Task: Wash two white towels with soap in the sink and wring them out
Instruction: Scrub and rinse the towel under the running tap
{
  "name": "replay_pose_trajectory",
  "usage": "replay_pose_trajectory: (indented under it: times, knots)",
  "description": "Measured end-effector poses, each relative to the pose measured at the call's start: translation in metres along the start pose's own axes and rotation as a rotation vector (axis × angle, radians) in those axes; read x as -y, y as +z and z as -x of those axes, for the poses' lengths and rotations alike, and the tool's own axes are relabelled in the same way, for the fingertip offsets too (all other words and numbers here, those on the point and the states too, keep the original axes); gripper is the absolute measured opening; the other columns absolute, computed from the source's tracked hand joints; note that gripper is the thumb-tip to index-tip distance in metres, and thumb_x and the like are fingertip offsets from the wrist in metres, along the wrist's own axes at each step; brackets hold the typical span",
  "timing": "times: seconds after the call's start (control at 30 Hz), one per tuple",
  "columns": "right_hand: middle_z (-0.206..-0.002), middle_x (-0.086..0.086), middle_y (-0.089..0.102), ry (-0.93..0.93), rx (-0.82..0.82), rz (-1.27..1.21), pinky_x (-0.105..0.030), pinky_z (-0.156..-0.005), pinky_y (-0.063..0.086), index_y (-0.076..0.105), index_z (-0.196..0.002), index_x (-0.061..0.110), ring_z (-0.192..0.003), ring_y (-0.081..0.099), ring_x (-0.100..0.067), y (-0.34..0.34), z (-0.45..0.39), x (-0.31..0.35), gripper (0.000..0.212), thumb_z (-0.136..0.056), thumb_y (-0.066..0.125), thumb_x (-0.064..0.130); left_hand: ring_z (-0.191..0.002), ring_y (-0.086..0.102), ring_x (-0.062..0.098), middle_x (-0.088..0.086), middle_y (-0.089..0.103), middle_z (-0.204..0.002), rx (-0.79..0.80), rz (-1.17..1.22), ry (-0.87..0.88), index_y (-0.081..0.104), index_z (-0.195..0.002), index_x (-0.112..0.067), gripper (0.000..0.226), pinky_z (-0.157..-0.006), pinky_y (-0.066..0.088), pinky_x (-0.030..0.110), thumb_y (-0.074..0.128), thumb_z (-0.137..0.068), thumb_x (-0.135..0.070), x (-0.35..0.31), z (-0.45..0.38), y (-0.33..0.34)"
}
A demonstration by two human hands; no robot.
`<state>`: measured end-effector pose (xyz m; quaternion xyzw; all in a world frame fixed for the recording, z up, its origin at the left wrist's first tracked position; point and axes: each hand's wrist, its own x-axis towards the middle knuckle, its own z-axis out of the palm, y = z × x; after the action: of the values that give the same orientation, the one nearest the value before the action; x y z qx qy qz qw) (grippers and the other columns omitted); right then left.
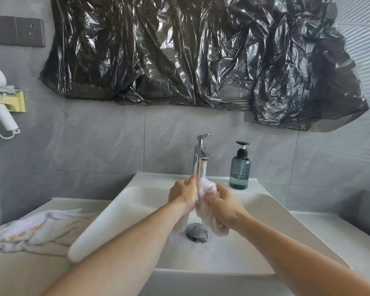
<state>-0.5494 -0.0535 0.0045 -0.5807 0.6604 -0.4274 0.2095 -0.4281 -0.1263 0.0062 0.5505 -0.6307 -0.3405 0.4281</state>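
At frame centre, a wet white towel [207,201] is gripped by the left hand [183,194] and right hand [224,207] over the sink [120,212] drain [197,231], beneath the running faucet [200,159]. A second white towel [34,229] lies on the counter at lower left.

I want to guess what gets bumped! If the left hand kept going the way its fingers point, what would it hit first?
Probably the faucet. The left hand grips the wet towel just below the spout, fingers pointing up and away; depth is unclear.

white towel [205,201], second towel [34,229] – white with orange lettering, blue-grey soap bottle [240,167], black plastic sheet [190,50]
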Motion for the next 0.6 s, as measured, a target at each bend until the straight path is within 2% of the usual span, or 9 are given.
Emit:
replay_pose_trajectory:
  times: [0.07,0.13,0.2,0.27,0.33,0.37,0.43,0.5,0.6]
  knots:
    - [-0.103,-0.007,0.067,-0.014,-0.086,0.246,-0.04,-0.081,0.054,0.05,-0.101,0.023,-0.093,0.066,-0.032,-0.002,0.0,-0.005,0.014,-0.095,0.048,0.035,-0.111,0.067,0.035,0.013,0.074,-0.113,0.038,-0.089,0.032,0.071,-0.091,-0.016,0.046,-0.086,0.048,0.034,0.044,-0.106,-0.05,0.001,0.002,0.0]
    - [-0.112,-0.006,0.057,-0.008,-0.086,0.433,-0.039,-0.08,0.051,0.052,-0.114,0.028,-0.098,0.063,-0.032,-0.003,0.0,-0.011,0.021,-0.097,0.045,0.038,-0.113,0.066,0.035,0.01,0.074,-0.116,0.045,-0.301,0.054,0.066,-0.089,-0.018,0.043,-0.088,0.049,0.034,0.044,-0.102,-0.051,0.007,0.004,-0.003]
    - [-0.126,-0.005,0.049,0.035,0.005,0.516,-0.04,-0.09,0.051,0.049,-0.134,0.032,-0.11,0.06,-0.031,-0.004,0.001,-0.017,0.037,-0.097,0.046,0.038,-0.123,0.063,0.035,0.008,0.07,-0.13,0.048,-0.57,0.061,0.067,-0.114,-0.02,0.041,-0.094,0.047,0.035,0.042,-0.1,-0.05,0.015,0.006,-0.009]
    - [-0.137,-0.007,0.048,0.046,0.109,0.546,-0.037,-0.098,0.047,0.045,-0.144,0.027,-0.121,0.056,-0.03,-0.005,0.001,-0.022,0.046,-0.099,0.046,0.036,-0.134,0.055,0.035,0.01,0.057,-0.147,0.12,-0.705,0.029,0.053,-0.141,-0.017,0.051,-0.102,0.045,0.038,0.044,-0.098,-0.042,0.022,0.01,-0.015]
    - [-0.144,-0.008,0.05,0.011,0.219,0.586,-0.035,-0.101,0.042,0.043,-0.146,0.019,-0.128,0.05,-0.028,-0.004,0.004,-0.023,0.049,-0.101,0.046,0.035,-0.132,0.052,0.034,0.008,0.051,-0.146,0.231,-0.663,0.017,0.047,-0.141,-0.021,0.054,-0.103,0.047,0.04,0.047,-0.09,-0.039,0.024,0.012,-0.018]
    - [-0.145,-0.01,0.049,-0.001,0.268,0.613,-0.036,-0.104,0.041,0.042,-0.147,0.016,-0.13,0.049,-0.029,-0.003,0.007,-0.022,0.05,-0.101,0.048,0.036,-0.126,0.055,0.033,0.006,0.052,-0.141,0.295,-0.617,0.006,0.048,-0.135,-0.023,0.052,-0.097,0.05,0.039,0.051,-0.086,-0.04,0.023,0.014,-0.02]
    - [-0.144,-0.011,0.05,-0.009,0.282,0.65,-0.038,-0.104,0.041,0.04,-0.147,0.014,-0.131,0.05,-0.032,0.0,0.009,-0.023,0.057,-0.099,0.057,0.041,-0.119,0.058,0.03,0.004,0.054,-0.137,0.412,-0.624,-0.021,0.047,-0.133,-0.025,0.06,-0.086,0.05,0.035,0.059,-0.076,-0.039,0.025,0.017,-0.02]
    - [-0.138,-0.012,0.054,0.016,0.237,0.646,-0.037,-0.094,0.044,0.041,-0.145,0.014,-0.124,0.055,-0.032,0.004,0.011,-0.024,0.058,-0.099,0.059,0.043,-0.127,0.055,0.032,0.005,0.051,-0.143,0.456,-0.746,0.01,0.043,-0.141,-0.026,0.067,-0.087,0.046,0.036,0.056,-0.076,-0.034,0.029,0.018,-0.019]
    - [-0.121,-0.009,0.062,0.043,0.156,0.516,-0.032,-0.078,0.045,0.048,-0.133,0.015,-0.102,0.059,-0.028,0.006,0.01,-0.02,0.039,-0.101,0.054,0.036,-0.126,0.057,0.034,0.009,0.058,-0.142,0.357,-0.75,0.063,0.055,-0.133,-0.024,0.041,-0.089,0.044,0.034,0.046,-0.093,-0.03,0.029,0.018,-0.017]
